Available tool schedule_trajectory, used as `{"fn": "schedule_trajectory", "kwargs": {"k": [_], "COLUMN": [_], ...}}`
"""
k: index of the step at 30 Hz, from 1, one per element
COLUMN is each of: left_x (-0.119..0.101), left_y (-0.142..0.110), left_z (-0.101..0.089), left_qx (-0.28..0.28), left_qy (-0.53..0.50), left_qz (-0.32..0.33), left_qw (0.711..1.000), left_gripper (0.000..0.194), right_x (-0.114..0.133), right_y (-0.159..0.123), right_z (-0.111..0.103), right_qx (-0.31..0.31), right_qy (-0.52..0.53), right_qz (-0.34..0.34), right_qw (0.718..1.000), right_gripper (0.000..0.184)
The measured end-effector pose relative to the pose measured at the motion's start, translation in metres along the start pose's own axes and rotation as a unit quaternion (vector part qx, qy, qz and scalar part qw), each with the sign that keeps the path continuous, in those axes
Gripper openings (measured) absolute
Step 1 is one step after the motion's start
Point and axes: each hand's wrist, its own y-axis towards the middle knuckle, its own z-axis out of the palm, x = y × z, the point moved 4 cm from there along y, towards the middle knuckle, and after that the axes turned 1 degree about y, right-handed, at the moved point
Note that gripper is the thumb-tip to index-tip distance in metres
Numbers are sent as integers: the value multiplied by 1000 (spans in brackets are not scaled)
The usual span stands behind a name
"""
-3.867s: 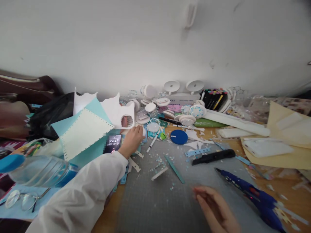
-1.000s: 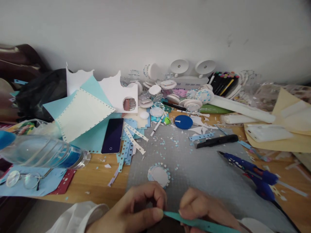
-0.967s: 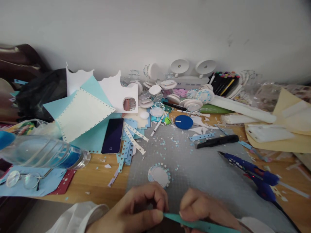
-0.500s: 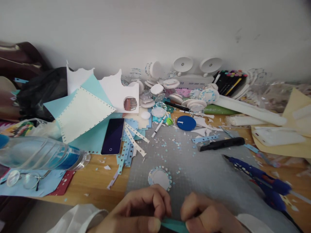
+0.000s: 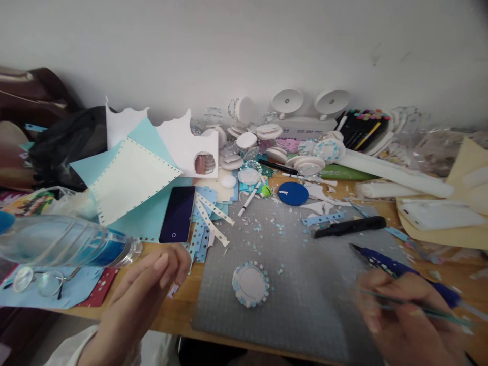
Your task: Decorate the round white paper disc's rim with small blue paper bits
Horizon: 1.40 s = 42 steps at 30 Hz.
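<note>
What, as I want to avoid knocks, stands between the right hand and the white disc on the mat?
Nothing visible: between the right hand, holding teal tweezers, and the white disc lies the grey mat, with small paper flecks by the disc's upper right edge.

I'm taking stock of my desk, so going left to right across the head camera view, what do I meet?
Glasses, left hand, white disc with a blue-and-white rim, blue disc, right hand holding tweezers.
</note>
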Motion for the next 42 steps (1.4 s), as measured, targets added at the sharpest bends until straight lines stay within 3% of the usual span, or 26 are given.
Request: {"fn": "schedule_trajectory", "kwargs": {"k": [3, 5, 6, 7, 9, 12, 14, 17, 21, 25, 28, 33, 42], "left_x": [16, 19, 19, 20, 21, 22, 26, 34, 43, 46, 48, 53, 57], "left_y": [8, 10, 10, 10, 7, 3, 7, 16, 26, 28, 27, 26, 29], "left_z": [9, 11, 13, 18, 37, 65, 80, 97, 110, 111, 107, 103, 102], "left_qx": [65, 13, -5, 14, 137, 279, 321, 357, 374, 367, 373, 373, 349], "left_qy": [105, 184, 201, 204, 206, 241, 252, 235, 182, 135, 130, 144, 94], "left_qz": [31, 106, 132, 137, 142, 173, 180, 192, 206, 204, 203, 187, 136], "left_qw": [992, 977, 971, 969, 958, 913, 895, 883, 886, 898, 896, 897, 923], "left_gripper": [32, 8, 18, 31, 43, 72, 74, 62, 43, 58, 70, 60, 55], "right_x": [-3, -7, -9, -13, -24, -47, -63, -84, -94, -89, -83, -77, -77], "right_y": [20, 38, 47, 55, 69, 78, 77, 73, 72, 74, 72, 70, 70], "right_z": [2, 11, 16, 21, 31, 39, 41, 39, 39, 43, 46, 52, 55], "right_qx": [-49, -49, -39, -31, -17, -12, -22, -36, -47, -40, -42, -6, 26], "right_qy": [9, 9, 9, 4, -6, -5, -15, -25, -30, -91, -119, -218, -225], "right_qz": [2, -18, -43, -58, -64, -51, -36, 0, 22, 3, -60, -163, -165], "right_qw": [999, 999, 998, 998, 998, 999, 999, 999, 998, 995, 990, 962, 960], "right_gripper": [13, 12, 15, 16, 14, 9, 9, 15, 16, 14, 16, 15, 16]}}
